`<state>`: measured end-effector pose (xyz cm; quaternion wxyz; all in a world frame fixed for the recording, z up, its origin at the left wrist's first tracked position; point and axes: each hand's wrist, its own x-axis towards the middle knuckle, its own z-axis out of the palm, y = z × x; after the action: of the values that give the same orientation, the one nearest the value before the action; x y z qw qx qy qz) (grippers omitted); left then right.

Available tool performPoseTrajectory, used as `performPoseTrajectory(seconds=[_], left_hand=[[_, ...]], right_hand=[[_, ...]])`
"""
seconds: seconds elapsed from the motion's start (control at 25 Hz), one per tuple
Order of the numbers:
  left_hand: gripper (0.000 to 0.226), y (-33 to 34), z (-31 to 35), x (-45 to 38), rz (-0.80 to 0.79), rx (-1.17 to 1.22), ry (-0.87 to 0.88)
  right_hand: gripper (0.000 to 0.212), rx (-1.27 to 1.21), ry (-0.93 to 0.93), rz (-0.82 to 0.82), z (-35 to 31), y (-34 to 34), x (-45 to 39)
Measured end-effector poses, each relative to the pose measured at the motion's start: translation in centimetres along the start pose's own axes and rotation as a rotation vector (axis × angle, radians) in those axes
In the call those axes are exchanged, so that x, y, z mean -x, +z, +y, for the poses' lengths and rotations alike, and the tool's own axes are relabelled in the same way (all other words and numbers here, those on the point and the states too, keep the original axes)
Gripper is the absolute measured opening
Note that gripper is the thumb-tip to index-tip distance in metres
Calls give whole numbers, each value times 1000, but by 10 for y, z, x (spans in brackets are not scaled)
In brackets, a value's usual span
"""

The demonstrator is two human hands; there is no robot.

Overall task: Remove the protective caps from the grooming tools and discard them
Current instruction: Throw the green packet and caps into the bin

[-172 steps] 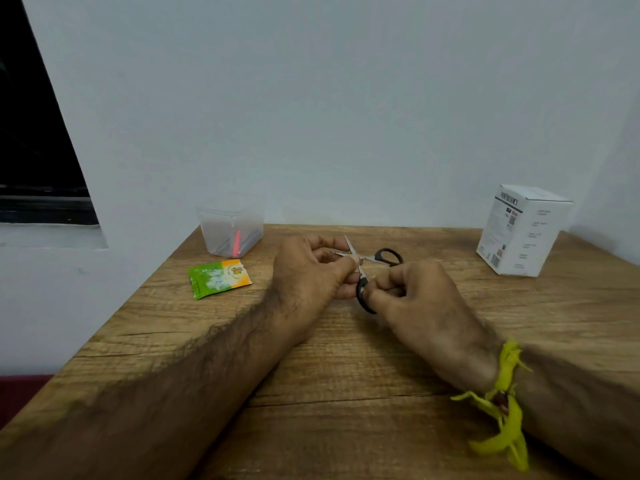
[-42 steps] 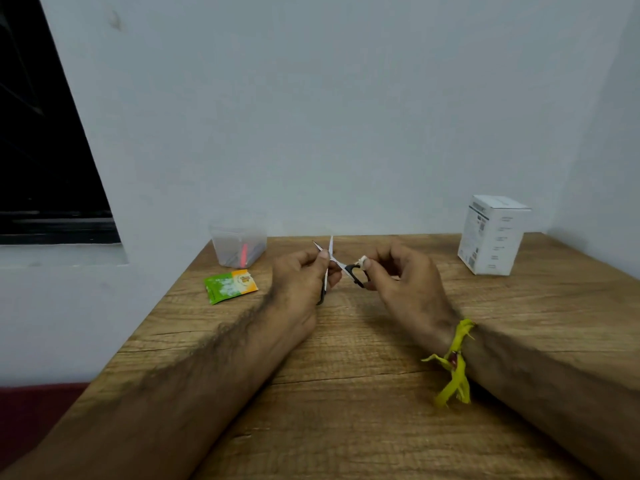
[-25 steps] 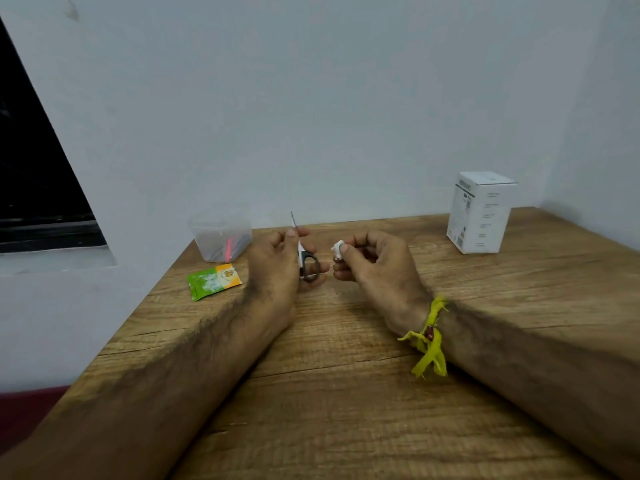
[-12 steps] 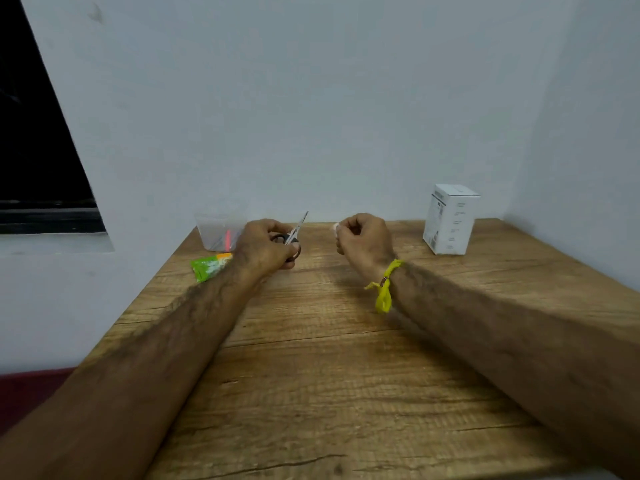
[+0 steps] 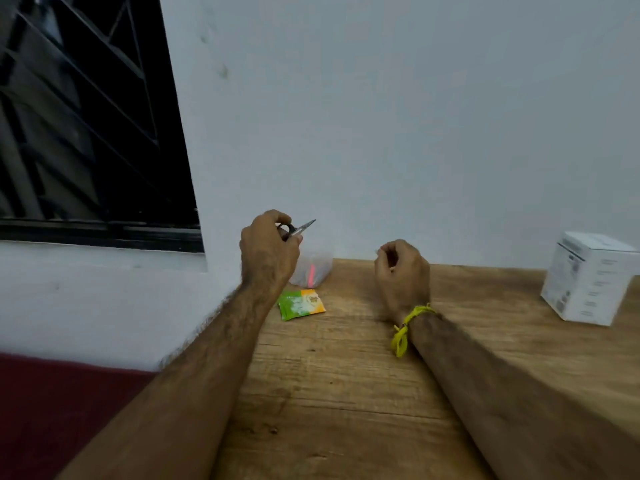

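Grainy wooden table (image 5: 346,375), left hand (image 5: 268,252) gripping steel scissors (image 5: 300,228), right hand (image 5: 401,271) curled, contents unclear

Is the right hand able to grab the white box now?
Probably yes. The white box stands alone on the table off to the right hand's side, with nothing between, though that hand's fingers are curled.

Scissors (image 5: 300,229) now in left hand (image 5: 268,251) alone, lifted over container (image 5: 313,270); right hand (image 5: 401,271) apart w/ cap.

White wall (image 5: 415,116), dark barred window (image 5: 79,116)
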<state>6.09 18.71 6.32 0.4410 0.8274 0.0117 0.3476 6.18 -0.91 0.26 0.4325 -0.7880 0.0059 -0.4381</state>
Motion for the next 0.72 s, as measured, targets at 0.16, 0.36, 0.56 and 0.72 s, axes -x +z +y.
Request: performPoseTrajectory(seconds=[0.16, 0.36, 0.56, 0.72], left_hand=[[30, 9, 2, -26, -57, -138, 11], [25, 27, 5, -43, -191, -287, -51], [24, 45, -3, -35, -50, -308, -9], [19, 58, -3, -30, 4, -446, 7]], right_hand=[[6, -20, -46, -4, 11, -2, -6], [7, -44, -21, -20, 16, 3, -8], [8, -54, -2, -29, 16, 5, -7], [8, -48, 5, -38, 16, 4, -7]])
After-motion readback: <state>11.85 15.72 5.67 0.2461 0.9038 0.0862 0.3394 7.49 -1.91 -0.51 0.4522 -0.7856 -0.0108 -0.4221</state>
